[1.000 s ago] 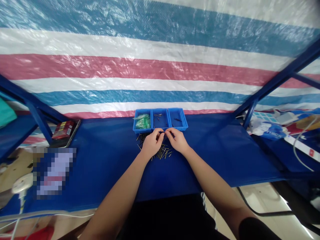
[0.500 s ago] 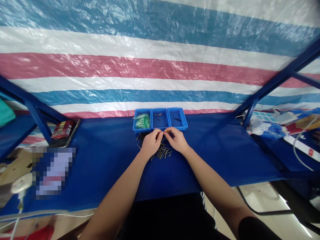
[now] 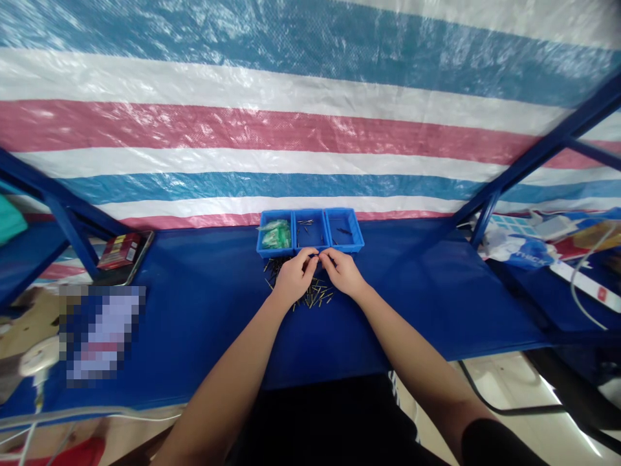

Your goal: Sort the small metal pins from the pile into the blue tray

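Both hands meet over a heap of small pins in front of three blue trays.

The pins (image 3: 310, 294) are thin, short metal pieces, some brassy, some dark, scattered in a loose pile on the blue table (image 3: 427, 291) just before the trays. The left hand (image 3: 292, 279) and right hand (image 3: 343, 272) sit together above the pile, fingertips pinched and nearly touching each other; whatever they pinch is too small to make out. The trays (image 3: 310, 230) are smooth plastic, square, set side by side: the left one holds a crinkly green bag (image 3: 275, 234), the middle and right ones a few loose pins. Behind hangs a glossy woven tarp (image 3: 310, 116), striped blue, white and pink.
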### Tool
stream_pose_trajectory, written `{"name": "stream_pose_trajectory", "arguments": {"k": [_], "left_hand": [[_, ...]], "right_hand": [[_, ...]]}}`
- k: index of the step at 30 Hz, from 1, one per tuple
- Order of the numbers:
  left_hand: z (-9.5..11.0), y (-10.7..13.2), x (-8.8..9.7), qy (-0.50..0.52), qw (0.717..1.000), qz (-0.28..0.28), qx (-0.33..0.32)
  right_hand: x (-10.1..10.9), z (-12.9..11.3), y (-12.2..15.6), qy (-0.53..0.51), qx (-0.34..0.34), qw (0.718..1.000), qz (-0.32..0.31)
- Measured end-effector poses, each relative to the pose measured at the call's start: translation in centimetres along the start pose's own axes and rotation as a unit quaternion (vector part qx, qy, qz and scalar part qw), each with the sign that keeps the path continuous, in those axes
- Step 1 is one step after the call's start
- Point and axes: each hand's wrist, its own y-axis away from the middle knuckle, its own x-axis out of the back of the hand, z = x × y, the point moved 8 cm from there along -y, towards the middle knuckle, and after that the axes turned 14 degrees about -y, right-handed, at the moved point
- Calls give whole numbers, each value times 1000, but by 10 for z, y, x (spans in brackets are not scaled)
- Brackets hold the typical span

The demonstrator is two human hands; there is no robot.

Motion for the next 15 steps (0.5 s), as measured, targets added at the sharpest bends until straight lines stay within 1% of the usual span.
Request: {"name": "stream_pose_trajectory", "arguments": {"k": [9,12,15], "left_hand": [[-4,-2,2,-48,999,9,7],[-4,-3,2,-56,998,5,9],[-4,-1,2,-33,999,8,11]], "right_hand": [[2,1,1,-22,29,999,37],[2,1,1,-13,39,998,38],[2,-1,0,-9,42,999,29]]}}
